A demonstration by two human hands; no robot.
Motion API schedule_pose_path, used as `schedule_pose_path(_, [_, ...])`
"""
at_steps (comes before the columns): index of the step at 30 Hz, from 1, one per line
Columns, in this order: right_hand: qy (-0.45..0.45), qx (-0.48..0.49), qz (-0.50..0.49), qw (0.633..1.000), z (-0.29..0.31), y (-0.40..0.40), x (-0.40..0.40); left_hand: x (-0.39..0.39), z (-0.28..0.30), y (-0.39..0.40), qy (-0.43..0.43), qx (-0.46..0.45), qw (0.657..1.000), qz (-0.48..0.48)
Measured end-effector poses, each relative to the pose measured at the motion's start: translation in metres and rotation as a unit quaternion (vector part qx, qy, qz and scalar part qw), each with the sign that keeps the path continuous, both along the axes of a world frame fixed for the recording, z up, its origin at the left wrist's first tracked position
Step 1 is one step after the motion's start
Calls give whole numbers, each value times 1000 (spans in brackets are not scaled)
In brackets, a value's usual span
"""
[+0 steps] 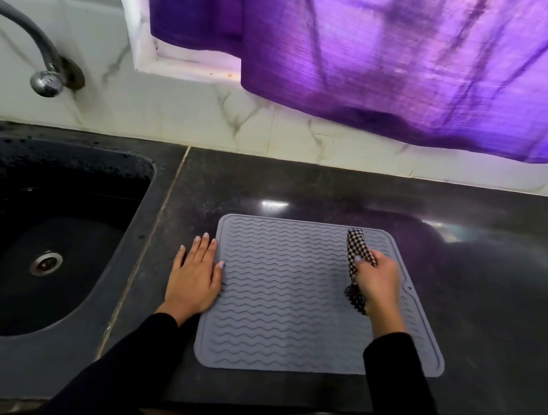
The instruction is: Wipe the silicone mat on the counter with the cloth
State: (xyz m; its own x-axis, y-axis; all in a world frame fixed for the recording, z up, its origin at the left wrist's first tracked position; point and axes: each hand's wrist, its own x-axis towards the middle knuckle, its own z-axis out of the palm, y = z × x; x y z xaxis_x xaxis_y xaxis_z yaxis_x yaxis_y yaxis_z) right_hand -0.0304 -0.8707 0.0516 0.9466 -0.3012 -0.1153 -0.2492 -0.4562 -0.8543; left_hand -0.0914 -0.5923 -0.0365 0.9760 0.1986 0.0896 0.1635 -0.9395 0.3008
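Observation:
A grey silicone mat [289, 295] with wavy ridges lies flat on the dark counter [480, 284]. My right hand [377, 282] is closed around a bunched black-and-white checked cloth [355, 248] and holds it on the mat's right part, near the far edge. The cloth sticks out above and below the fist. My left hand [195, 277] lies flat with fingers spread on the counter at the mat's left edge, its thumb side resting on the mat's rim.
A black sink [38, 230] with a metal drain sits left of the mat. A curved tap [43, 75] juts from the marble-tiled wall above it. A purple curtain [405, 58] hangs over the back wall. The counter's front edge runs just below the mat.

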Motion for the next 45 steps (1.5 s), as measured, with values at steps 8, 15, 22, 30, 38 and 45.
schedule_pose_path(8, [-14, -472, 219, 854, -49, 68, -46, 0, -2, 0, -2, -3, 1000, -5])
schedule_pose_path(15, [42, -445, 260, 856, -10, 54, -16, 0, -1, -1, 5, 6, 1000, -7])
schedule_pose_path(22, [119, 1, 96, 988, 23, 29, 45, -1, 3, -1, 17, 2, 1000, -9])
schedule_pose_path(30, [-18, -440, 248, 863, -48, 101, 8, 0, -1, 0, 5, -1, 1000, -10])
schedule_pose_path(38, [-11, -332, 239, 912, -39, 84, 31, 1, -4, -1, 1, 1, 1000, -9])
schedule_pose_path(45, [31, 1, 106, 994, 5, 61, 58, 1, -2, -1, 5, 8, 1000, -11])
